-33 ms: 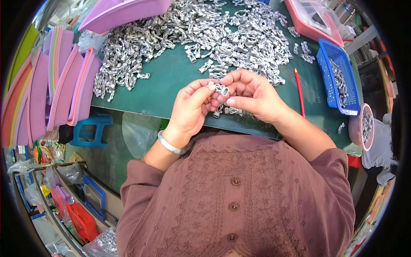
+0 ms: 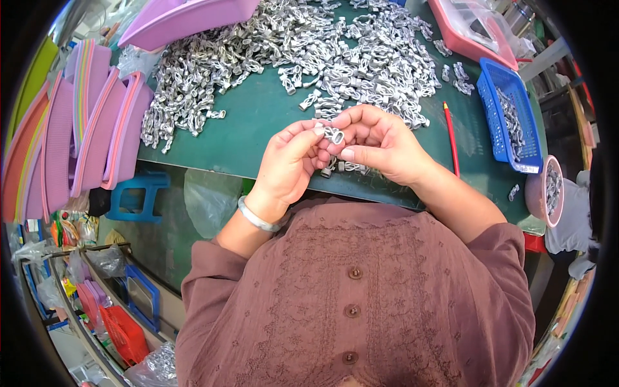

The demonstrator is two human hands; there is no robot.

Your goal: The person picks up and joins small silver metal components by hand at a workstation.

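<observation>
A small silver-grey looped piece [image 2: 333,134] with an oval opening at one end is held between my two hands, over the table's near edge. My left hand [image 2: 293,151] pinches it between thumb and fingers from the left. The fingers of my right hand [image 2: 380,142] are curled round its right side, the thumb bent toward it. Partly hidden below my hands, several similar pieces [image 2: 351,166] lie on the green table [image 2: 251,103]. Beyond my hands spreads a big heap of such looped pieces [image 2: 367,64].
To the right are a red pencil-like stick [image 2: 451,138], a blue basket [image 2: 531,122] and a pink bowl [image 2: 535,200], both containing pieces. A purple tray [image 2: 187,22] and a pink tray [image 2: 461,42] stand at the back. Purple baskets [image 2: 90,122] are stacked left, near a blue stool [image 2: 137,197].
</observation>
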